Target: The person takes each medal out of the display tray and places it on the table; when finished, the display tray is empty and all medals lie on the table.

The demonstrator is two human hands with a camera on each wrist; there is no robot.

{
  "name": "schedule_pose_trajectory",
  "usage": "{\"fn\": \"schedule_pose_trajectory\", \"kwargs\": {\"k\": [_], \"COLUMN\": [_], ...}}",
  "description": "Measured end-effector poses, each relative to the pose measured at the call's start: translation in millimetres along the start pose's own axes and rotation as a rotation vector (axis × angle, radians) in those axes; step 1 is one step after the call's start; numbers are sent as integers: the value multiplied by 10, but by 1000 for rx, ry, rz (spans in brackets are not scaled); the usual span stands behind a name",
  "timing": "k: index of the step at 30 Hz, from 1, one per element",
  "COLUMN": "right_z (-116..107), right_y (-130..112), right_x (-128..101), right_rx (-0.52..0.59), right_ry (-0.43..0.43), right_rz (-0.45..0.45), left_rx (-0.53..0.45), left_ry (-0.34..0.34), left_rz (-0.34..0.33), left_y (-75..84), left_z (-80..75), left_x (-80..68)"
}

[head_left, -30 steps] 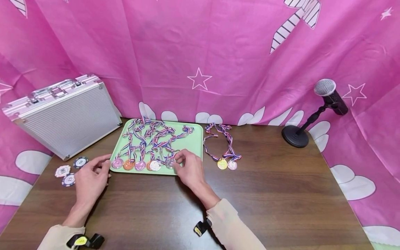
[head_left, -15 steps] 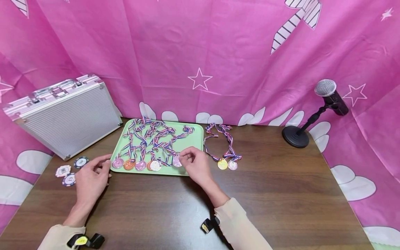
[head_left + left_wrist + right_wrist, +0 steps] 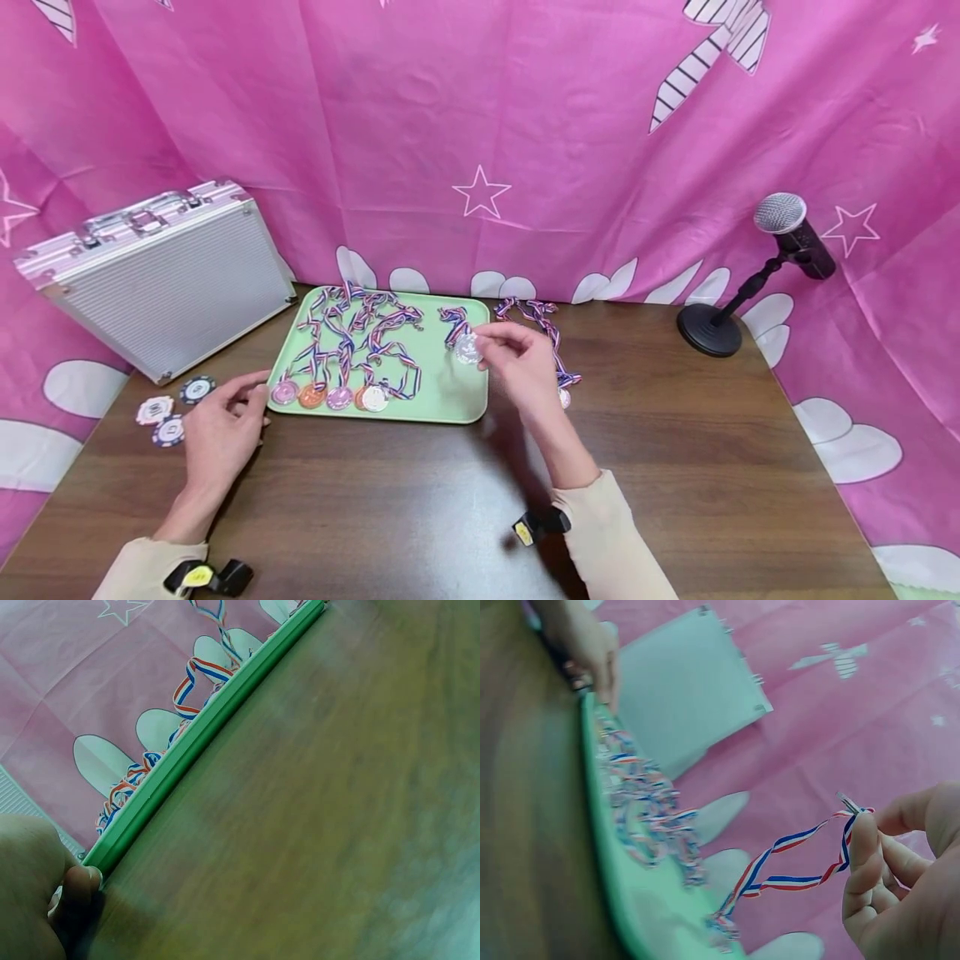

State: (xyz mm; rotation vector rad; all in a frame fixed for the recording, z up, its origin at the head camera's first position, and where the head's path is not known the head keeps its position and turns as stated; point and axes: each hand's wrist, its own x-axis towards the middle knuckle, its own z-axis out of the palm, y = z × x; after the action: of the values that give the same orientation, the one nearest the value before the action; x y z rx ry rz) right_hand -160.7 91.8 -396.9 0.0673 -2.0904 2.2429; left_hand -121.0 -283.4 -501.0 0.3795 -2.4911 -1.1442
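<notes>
My right hand (image 3: 528, 371) pinches a silver medal (image 3: 467, 348) between thumb and fingers, lifted above the right part of the green tray (image 3: 450, 404). Its striped ribbon (image 3: 791, 881) stretches from the fingertips down to a bunch on the tray, as the right wrist view shows. At the tray's front left corner my left hand (image 3: 225, 433) grips the rim between thumb and fingers. Several medals lie in a row along the tray's front edge, among them a bronze medal (image 3: 311, 397) and a silver medal (image 3: 375, 398), their tangled red, white and blue ribbons (image 3: 345, 333) behind.
A silver aluminium case (image 3: 172, 283) stands at the back left, with poker chips (image 3: 154, 410) in front of it. Right of the tray lie more ribbons (image 3: 555, 333), partly behind my right hand. A microphone (image 3: 795, 233) stands at the back right. A pink curtain hangs behind.
My right hand has drawn the silver medal rightward along the tray's front, then raised it up and back, pulling its ribbon away from the tangle. My left hand has stayed at the tray corner.
</notes>
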Motion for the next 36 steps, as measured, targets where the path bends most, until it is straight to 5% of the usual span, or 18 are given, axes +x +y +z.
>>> {"fn": "schedule_pose_trajectory", "kwargs": {"k": [6,18,23,32,36], "right_z": [-187,-579,-812,-1254,-1402], "right_y": [-318,-964,-1134,-1053,-718], "right_x": [-27,-118,8,376,382], "right_rx": [52,138,147,139,68], "right_ry": [46,115,180,356,390], "right_rz": [-20,-240,-288,-333,-204], "left_rx": [-6,-4,-11,-4,-17], "left_ry": [1,-3,-3,-24,-11], "left_rz": [1,-10,-1,-18,-15], "left_y": [5,12,19,27,20], "left_z": [10,8,6,10,17], "left_x": [-8,-17,-17,-11,-4]}}
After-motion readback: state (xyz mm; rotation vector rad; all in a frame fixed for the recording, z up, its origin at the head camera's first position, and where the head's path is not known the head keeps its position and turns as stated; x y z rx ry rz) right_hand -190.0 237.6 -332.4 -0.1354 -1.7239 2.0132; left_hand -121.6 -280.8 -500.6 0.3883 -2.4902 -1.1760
